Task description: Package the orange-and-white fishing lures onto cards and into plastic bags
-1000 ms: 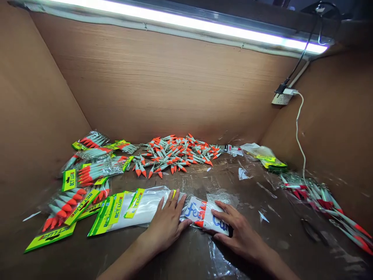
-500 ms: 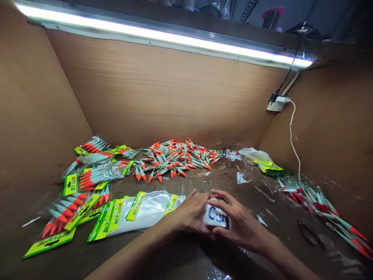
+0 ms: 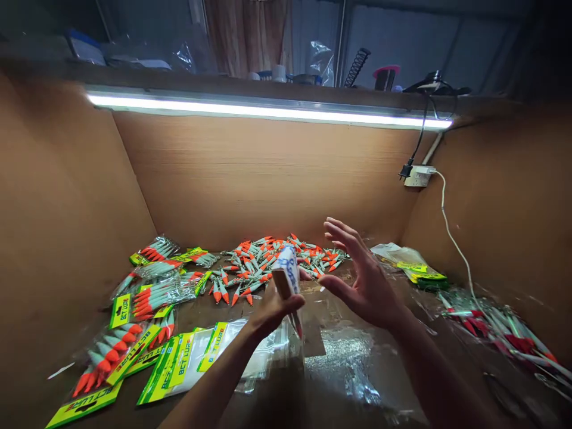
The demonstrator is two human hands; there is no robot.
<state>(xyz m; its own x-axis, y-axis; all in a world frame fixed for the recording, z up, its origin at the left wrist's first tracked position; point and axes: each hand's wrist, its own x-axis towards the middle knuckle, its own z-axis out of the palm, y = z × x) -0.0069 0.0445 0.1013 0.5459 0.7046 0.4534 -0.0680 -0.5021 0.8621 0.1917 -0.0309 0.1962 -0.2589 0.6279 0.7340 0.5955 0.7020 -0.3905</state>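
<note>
My left hand (image 3: 274,307) grips a small block (image 3: 287,271) with a white face, blue lettering and a brown side, held tilted above the table. To its right my right hand (image 3: 360,277) is raised, fingers spread and apart from the block, holding nothing. Behind the hands lies a loose pile of white-and-orange lures (image 3: 250,259). Clear bags with yellow-green BCT LURE headers (image 3: 181,360) lie flat at the left of my left forearm.
Bagged lures (image 3: 154,298) are stacked at the left. At the right are more packets (image 3: 420,271), red-and-white lures (image 3: 500,328) and dark pliers (image 3: 504,393). A white cable (image 3: 451,232) hangs from a socket strip (image 3: 419,176). Cardboard walls enclose the table.
My right hand has let go of the block and moved up and right, opening. My left hand has turned the block and raised it leftward. The view has tilted up.
</note>
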